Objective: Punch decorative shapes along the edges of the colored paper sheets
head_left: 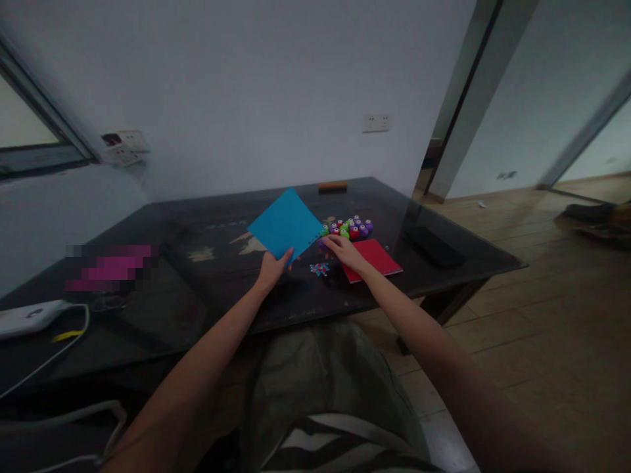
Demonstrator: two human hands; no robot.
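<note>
My left hand pinches the lower corner of a blue paper sheet and holds it tilted above the dark table. One edge of the sheet has small punched holes. My right hand rests on a small purple punch at the near edge of a cluster of coloured craft punches, just right of the blue sheet. A red paper sheet lies flat under and beside my right wrist. A little pile of punched paper bits sits between my two hands.
A dark flat case lies at the table's right side. An orange block sits at the far edge. A white power bank with cables is at the left. Wooden floor and a doorway lie to the right.
</note>
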